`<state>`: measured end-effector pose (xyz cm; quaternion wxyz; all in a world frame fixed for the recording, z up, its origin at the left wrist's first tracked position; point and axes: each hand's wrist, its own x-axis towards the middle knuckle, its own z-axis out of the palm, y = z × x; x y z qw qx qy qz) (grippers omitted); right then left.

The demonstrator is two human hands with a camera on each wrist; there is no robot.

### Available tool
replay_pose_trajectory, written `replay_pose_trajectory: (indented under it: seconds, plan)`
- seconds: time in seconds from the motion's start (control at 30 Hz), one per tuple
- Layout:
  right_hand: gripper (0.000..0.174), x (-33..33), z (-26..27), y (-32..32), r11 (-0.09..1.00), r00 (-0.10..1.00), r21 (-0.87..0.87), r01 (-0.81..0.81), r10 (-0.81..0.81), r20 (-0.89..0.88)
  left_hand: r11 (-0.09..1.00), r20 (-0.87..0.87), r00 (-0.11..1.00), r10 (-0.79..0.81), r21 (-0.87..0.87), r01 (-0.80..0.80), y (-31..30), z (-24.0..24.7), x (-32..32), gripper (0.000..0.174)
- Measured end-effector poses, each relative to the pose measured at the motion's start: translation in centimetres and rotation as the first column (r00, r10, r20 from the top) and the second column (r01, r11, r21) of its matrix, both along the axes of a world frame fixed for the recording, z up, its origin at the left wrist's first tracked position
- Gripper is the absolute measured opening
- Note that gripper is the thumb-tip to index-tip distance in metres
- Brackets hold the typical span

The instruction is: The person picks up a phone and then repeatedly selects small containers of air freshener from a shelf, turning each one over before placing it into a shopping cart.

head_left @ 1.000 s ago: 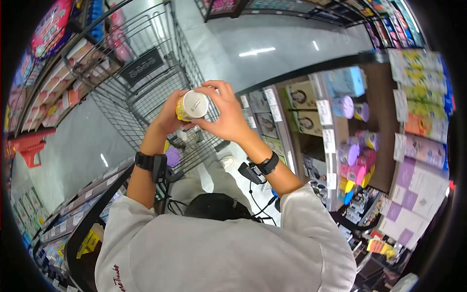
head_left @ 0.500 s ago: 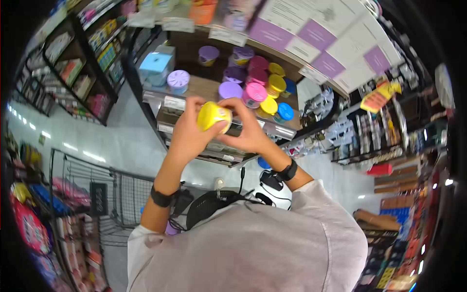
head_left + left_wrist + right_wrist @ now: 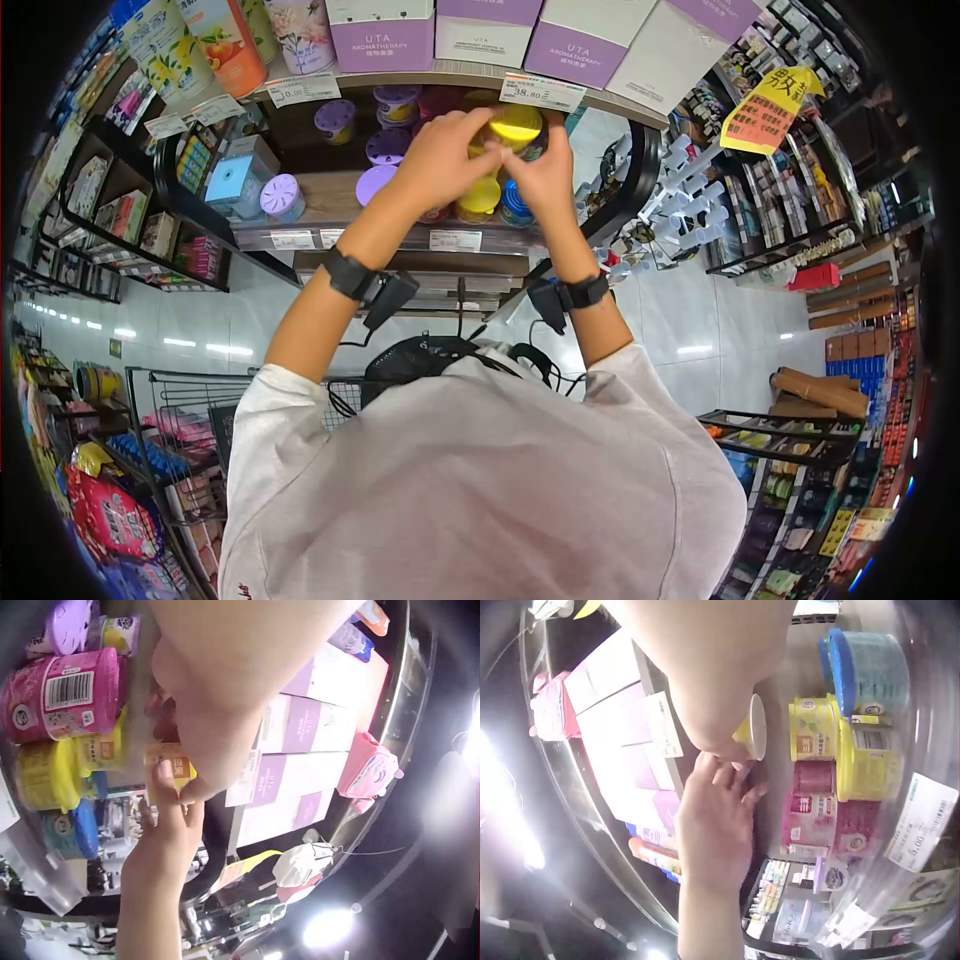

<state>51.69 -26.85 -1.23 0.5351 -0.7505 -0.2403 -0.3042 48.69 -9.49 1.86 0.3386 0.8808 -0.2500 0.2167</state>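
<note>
Both hands hold a yellow air freshener tub (image 3: 517,128) at the shelf's right side, its white base visible in the right wrist view. My left hand (image 3: 440,155) grips it from the left. From the right, my right hand (image 3: 546,180) grips it too, with the two hands meeting around it. The left wrist view shows the tub's printed side (image 3: 182,771) between the hands. Close below stand another yellow tub (image 3: 479,197), a blue-lidded tub (image 3: 515,205) and a purple-lidded tub (image 3: 377,185). Pink tubs (image 3: 810,817) appear in the right wrist view.
White and purple boxes (image 3: 379,42) and several pouches (image 3: 222,45) line the shelf above. A price tag (image 3: 543,91) hangs close over the hands. The curved black shelf frame (image 3: 640,175) bounds the right side. A wire cart (image 3: 180,388) stands behind at lower left.
The view has swung from the cart to the shelf. Both hands have carried the yellow tub from over the cart to the shelf's tub row; its base faced up, then its lid showed.
</note>
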Motion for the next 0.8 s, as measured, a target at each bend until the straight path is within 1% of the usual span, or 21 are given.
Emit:
replay_pose_trajectory:
  seconds: [0.07, 0.1, 0.13, 0.2, 0.33, 0.4, 0.43, 0.5, 0.53, 0.6, 0.63, 0.67, 0.73, 0.77, 0.8]
  plan:
    - [0.067, 2.0, 0.0, 0.5, 0.995, 0.988, -0.07, 0.065, -0.074, -0.133, 0.987, -0.122, 0.98, 0.159, 0.014, -0.159, 0.1, -0.4, 2.1, 0.051]
    - [0.068, 3.1, -1.0, 0.9, 0.975, 0.979, -0.144, 0.168, -0.182, -0.091, 0.986, -0.049, 0.985, 0.164, 0.006, -0.164, 0.3, -0.6, 3.0, 0.052]
    - [0.066, 3.8, -1.4, 1.3, 0.98, 0.985, -0.1, 0.17, -0.171, 0.003, 0.977, -0.204, 0.956, 0.212, 0.058, -0.204, 0.3, 0.5, 3.0, 0.057]
    - [0.064, 4.6, -1.7, 1.4, 0.999, 0.999, -0.03, 0.042, -0.042, -0.008, 0.972, -0.211, 0.95, 0.231, 0.098, -0.215, 0.7, 0.7, 3.5, 0.06]
    - [0.064, 4.0, -1.7, 1.4, 1.0, 1.0, -0.027, 0.014, -0.014, 0.022, 0.965, -0.22, 0.943, 0.25, 0.133, -0.225, 0.9, 0.8, 3.1, 0.063]
    - [0.064, 3.7, -1.8, 1.1, 0.984, 0.999, -0.17, 0.048, -0.046, 0.016, 0.966, -0.19, 0.953, 0.237, 0.147, -0.212, 0.8, 1.0, 2.3, 0.064]
    - [0.064, 3.7, -2.0, 1.1, 0.985, 0.999, -0.167, 0.035, -0.035, 0.005, 0.963, -0.199, 0.948, 0.249, 0.153, -0.221, 0.8, 0.8, 2.2, 0.064]
    - [0.064, 3.4, -2.2, 0.9, 0.96, 0.996, -0.272, 0.07, -0.081, -0.029, 0.97, -0.125, 0.965, 0.23, 0.111, -0.217, 0.8, 0.3, 2.0, 0.058]
    - [0.064, 3.4, -2.3, 0.9, 0.96, 0.997, -0.276, 0.055, -0.068, -0.036, 0.967, -0.132, 0.961, 0.243, 0.11, -0.229, 0.8, 0.1, 1.9, 0.058]
    - [0.063, 3.5, -2.1, 1.1, 0.98, 0.999, -0.197, 0.039, -0.034, 0.029, 0.983, -0.104, 0.978, 0.181, 0.053, -0.177, 1.1, -0.3, 2.0, 0.056]
    - [0.064, 3.4, -2.0, 1.1, 0.976, 0.999, -0.216, 0.019, -0.024, -0.022, 0.988, -0.077, 0.985, 0.154, 0.036, -0.151, 1.3, -0.7, 2.3, 0.054]
    - [0.064, 3.3, -2.0, 1.2, 0.975, 1.0, -0.221, 0.011, -0.017, -0.026, 0.987, -0.082, 0.984, 0.161, 0.031, -0.159, 1.6, -1.2, 2.1, 0.054]
    - [0.066, 3.0, -1.8, 1.4, 0.969, 0.997, -0.241, 0.063, -0.069, -0.016, 0.978, -0.036, 0.978, 0.205, 0.038, -0.203, 1.7, -0.7, 0.6, 0.051]
    - [0.069, 2.7, -1.7, 1.4, 0.967, 0.997, -0.244, 0.069, -0.078, -0.027, 0.977, -0.041, 0.976, 0.212, 0.035, -0.211, 2.0, -0.3, -0.3, 0.051]
    - [0.069, 2.7, -1.5, 1.3, 0.967, 0.997, -0.248, 0.06, -0.071, -0.032, 0.97, 0.003, 0.97, 0.241, 0.025, -0.241, 2.5, -0.1, -1.4, 0.05]
